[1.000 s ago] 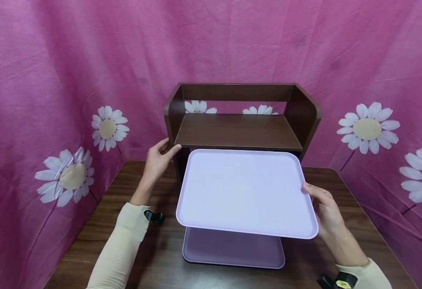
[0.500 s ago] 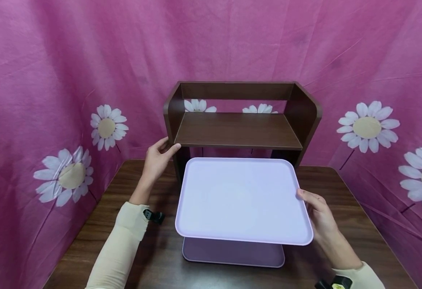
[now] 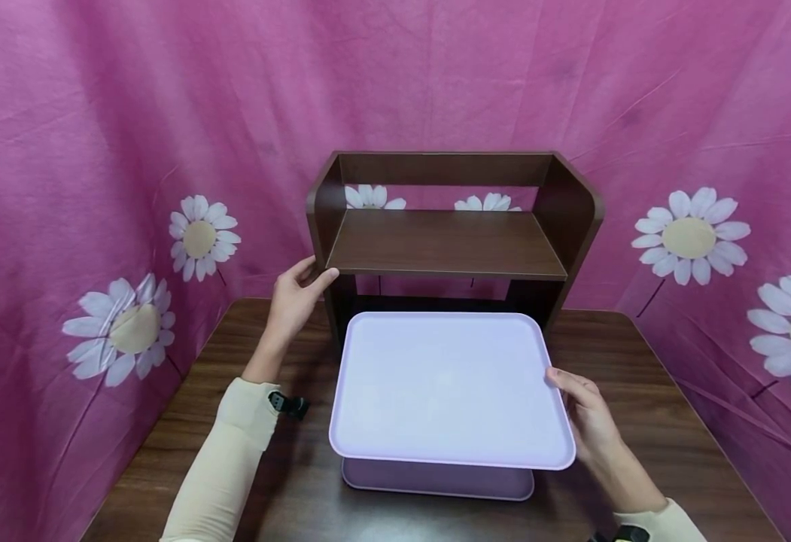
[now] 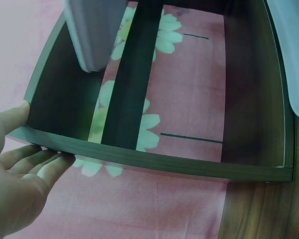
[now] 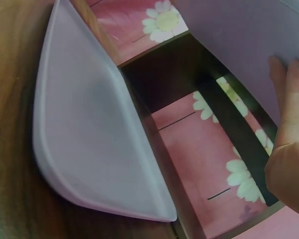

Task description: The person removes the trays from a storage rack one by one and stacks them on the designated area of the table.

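A pale lilac tray point(image 3: 449, 391) is held up in front of a dark brown two-tier shelf point(image 3: 449, 241). My right hand point(image 3: 591, 414) grips its right edge, thumb on top. In the right wrist view, fingers point(image 5: 291, 104) lie against the tray's underside. Below it, a second lilac tray point(image 3: 436, 480) lies flat on the table, partly hidden by the raised one but showing more fully in the right wrist view. My left hand point(image 3: 292, 305) holds the shelf's left side panel, with the thumb at its front edge and the fingers on the outer side.
The brown wood-grain table point(image 3: 646, 444) carries the shelf toward its far edge. A pink curtain point(image 3: 436, 75) printed with white daisies hangs behind and on both sides. The shelf's lower tier lies behind the raised tray.
The raised tray and my right hand have come down and slightly left, uncovering more of the lower shelf opening and covering more of the lower tray. My left hand stays on the shelf.
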Demonstrator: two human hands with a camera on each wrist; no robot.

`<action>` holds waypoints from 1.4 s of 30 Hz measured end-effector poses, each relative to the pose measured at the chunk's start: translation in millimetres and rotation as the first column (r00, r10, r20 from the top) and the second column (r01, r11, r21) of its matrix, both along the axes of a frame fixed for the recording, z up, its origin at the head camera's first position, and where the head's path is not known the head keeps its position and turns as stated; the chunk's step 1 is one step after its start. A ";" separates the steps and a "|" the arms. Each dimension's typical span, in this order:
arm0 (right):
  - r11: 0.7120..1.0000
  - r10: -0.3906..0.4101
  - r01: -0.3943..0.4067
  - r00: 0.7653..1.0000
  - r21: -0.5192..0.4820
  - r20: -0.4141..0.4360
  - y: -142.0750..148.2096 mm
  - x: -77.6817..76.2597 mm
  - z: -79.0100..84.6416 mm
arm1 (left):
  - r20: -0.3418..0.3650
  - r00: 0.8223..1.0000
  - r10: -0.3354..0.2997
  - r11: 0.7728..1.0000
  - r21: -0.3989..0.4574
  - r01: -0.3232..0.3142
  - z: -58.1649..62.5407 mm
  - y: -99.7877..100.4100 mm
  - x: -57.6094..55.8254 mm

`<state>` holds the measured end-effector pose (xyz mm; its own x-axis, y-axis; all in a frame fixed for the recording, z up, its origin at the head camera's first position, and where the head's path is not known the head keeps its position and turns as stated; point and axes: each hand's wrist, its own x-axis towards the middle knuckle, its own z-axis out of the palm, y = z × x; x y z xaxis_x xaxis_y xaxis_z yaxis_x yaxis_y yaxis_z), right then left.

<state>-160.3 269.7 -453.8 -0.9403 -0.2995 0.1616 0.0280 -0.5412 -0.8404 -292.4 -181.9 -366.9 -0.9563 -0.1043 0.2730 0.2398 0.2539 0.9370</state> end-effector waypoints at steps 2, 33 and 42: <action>1.000 0.009 -0.009 1.000 0.004 0.004 -1.0 0.4 -4.2 | 0.005 1.000 -0.003 1.000 0.006 0.003 0.1 -0.5 0.8; 0.998 0.034 -0.039 0.994 0.042 0.101 -3.6 3.7 -65.2 | 0.009 1.000 -0.005 1.000 -0.009 0.005 -1.1 -0.7 -0.4; 0.991 0.048 -0.060 0.993 0.116 0.107 -3.3 4.0 -74.1 | 0.010 1.000 0.001 1.000 -0.003 -0.001 -3.1 -0.7 0.5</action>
